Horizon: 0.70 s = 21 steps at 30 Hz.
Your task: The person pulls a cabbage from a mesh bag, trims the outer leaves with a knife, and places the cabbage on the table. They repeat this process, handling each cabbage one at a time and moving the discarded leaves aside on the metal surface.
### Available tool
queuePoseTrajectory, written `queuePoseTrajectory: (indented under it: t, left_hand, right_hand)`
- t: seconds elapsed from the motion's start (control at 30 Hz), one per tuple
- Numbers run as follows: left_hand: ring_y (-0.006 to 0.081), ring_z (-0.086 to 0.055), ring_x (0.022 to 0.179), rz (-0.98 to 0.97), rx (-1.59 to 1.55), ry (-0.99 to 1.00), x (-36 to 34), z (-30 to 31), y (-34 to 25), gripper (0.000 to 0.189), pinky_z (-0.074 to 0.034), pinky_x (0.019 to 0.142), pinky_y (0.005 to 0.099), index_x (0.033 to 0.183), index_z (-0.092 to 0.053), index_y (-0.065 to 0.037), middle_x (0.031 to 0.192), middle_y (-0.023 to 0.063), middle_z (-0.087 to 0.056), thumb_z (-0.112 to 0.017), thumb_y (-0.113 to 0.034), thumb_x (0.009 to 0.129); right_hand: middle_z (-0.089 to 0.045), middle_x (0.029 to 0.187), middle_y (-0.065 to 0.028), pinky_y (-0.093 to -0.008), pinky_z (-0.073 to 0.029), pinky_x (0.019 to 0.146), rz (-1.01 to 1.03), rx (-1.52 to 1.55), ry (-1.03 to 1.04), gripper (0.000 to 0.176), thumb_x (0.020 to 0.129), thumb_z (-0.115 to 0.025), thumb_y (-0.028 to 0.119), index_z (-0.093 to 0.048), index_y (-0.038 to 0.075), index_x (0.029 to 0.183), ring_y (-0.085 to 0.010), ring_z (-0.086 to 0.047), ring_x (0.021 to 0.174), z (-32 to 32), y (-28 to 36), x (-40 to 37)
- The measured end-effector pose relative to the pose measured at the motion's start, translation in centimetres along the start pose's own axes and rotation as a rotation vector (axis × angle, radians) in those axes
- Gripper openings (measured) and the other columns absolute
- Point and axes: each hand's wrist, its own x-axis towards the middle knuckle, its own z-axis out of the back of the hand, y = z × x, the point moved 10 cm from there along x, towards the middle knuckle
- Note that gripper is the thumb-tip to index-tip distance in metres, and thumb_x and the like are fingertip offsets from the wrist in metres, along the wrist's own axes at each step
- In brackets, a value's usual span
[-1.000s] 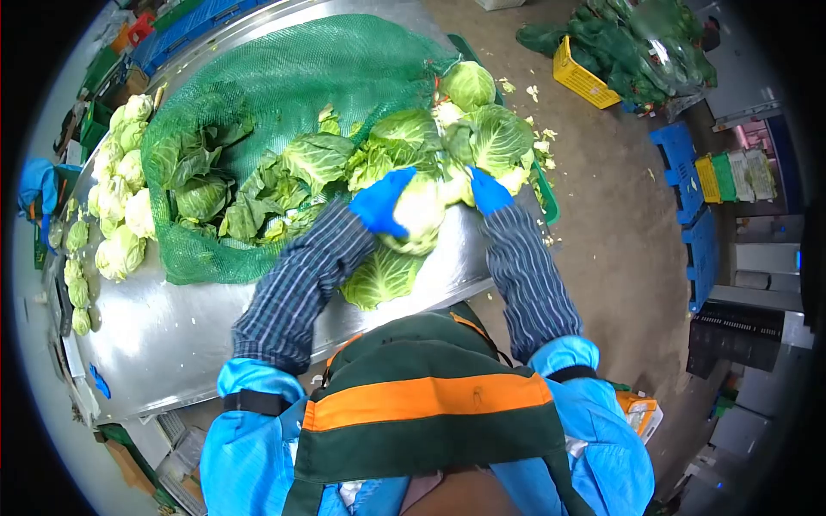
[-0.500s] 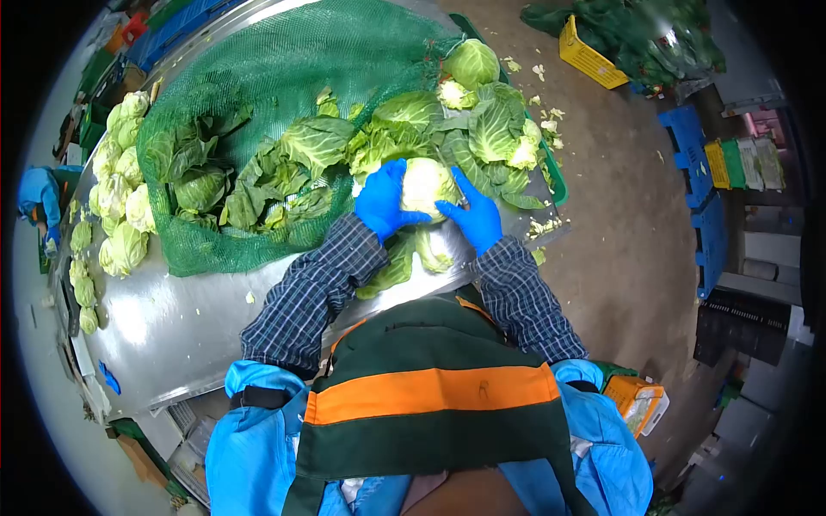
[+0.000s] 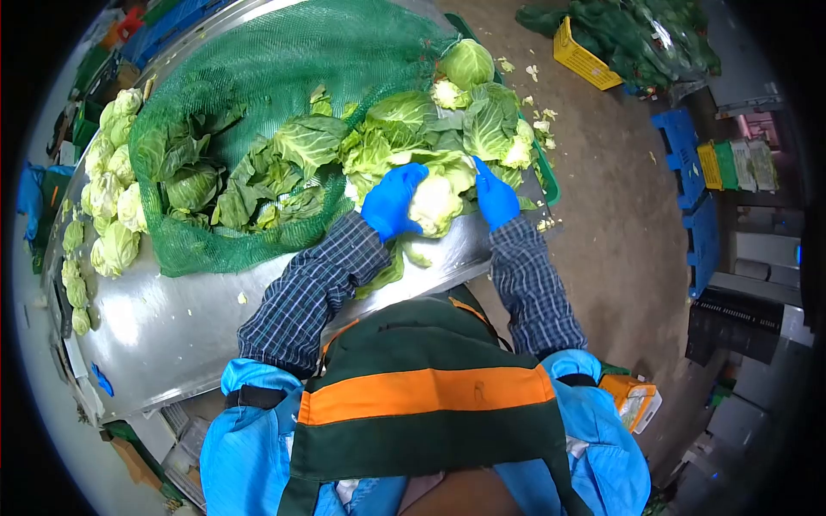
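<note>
A pale cabbage (image 3: 435, 207) sits between my two blue-gloved hands near the table's front edge. My left hand (image 3: 394, 203) is wrapped round its left side. On the other side, my right hand (image 3: 496, 194) pinches the edge of a leaf (image 3: 454, 165) that is folded out from the top of the cabbage. Loose green outer leaves (image 3: 403, 116) lie just beyond my hands. To the left, a green mesh bag (image 3: 284, 60) spreads over the metal table (image 3: 163, 318), with a dark green cabbage (image 3: 192, 187) and leaves inside its opening.
Several trimmed cabbages (image 3: 116, 249) line the table's left end. A whole cabbage (image 3: 467, 64) and a green tray (image 3: 547, 176) are at the right edge. Leaf scraps lie on the floor, near a yellow crate (image 3: 585, 58) and blue pallets (image 3: 681, 155). Part of a person (image 3: 31, 202) shows far left.
My right hand has moved right and slightly down, pulling a leaf outward from the cabbage. The cabbage has turned and shifted slightly towards me in my left hand.
</note>
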Motion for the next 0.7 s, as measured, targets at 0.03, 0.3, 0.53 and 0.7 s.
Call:
queuePoseTrajectory:
  t: [0.03, 0.3, 0.53, 0.7]
  left_hand:
    - [0.0369, -0.044, 0.117, 0.004, -0.023, 0.057, -0.3, 0.0, -0.4, 0.1, -0.039, 0.1, 0.0411, 0.134, -0.037, -0.009, 0.132, 0.0169, -0.042, -0.085, -0.013, 0.047]
    - [0.0339, -0.052, 0.108, -0.211, 0.335, 0.091, 0.7, 2.1, -0.3, 0.073, -0.045, 0.092, 0.0395, 0.131, -0.046, -0.017, 0.131, 0.0139, -0.047, -0.068, -0.001, 0.063]
    - [0.0348, -0.052, 0.108, 0.185, -0.225, -0.118, -1.7, 1.3, 3.6, 0.07, -0.042, 0.094, 0.0398, 0.128, -0.043, -0.003, 0.119, 0.0196, -0.051, -0.075, -0.028, 0.071]
    - [0.0376, -0.045, 0.117, 0.234, 0.095, -0.235, -2.1, 1.1, 1.7, 0.103, -0.036, 0.1, 0.0437, 0.136, -0.033, -0.002, 0.128, 0.0216, -0.047, -0.084, -0.039, 0.055]
  right_hand:
    - [-0.062, 0.088, -0.0239, -0.0465, -0.047, 0.064, -0.003, 0.004, -0.004, 0.041, 0.096, -0.036, 0.033, -0.042, 0.026, 0.136, -0.0401, -0.06, 0.072, -0.9, -2.3, 0.6]
    - [-0.065, 0.105, -0.0115, -0.0286, -0.049, 0.075, -0.029, 0.313, 0.043, 0.045, 0.09, -0.056, 0.028, -0.048, 0.014, 0.132, -0.0163, -0.061, 0.08, 1.1, 1.0, -1.6]
    - [-0.056, 0.067, -0.0151, -0.0375, -0.045, 0.061, 0.061, 0.179, 0.154, 0.072, 0.076, -0.068, 0.048, -0.042, 0.021, 0.137, -0.0242, -0.058, 0.064, -2.1, 3.5, -2.2]
    - [-0.058, 0.068, -0.0197, -0.0414, -0.045, 0.059, 0.111, 0.281, 0.003, 0.064, 0.085, -0.057, 0.046, -0.036, 0.024, 0.14, -0.0315, -0.06, 0.062, -3.2, 2.9, -2.6]
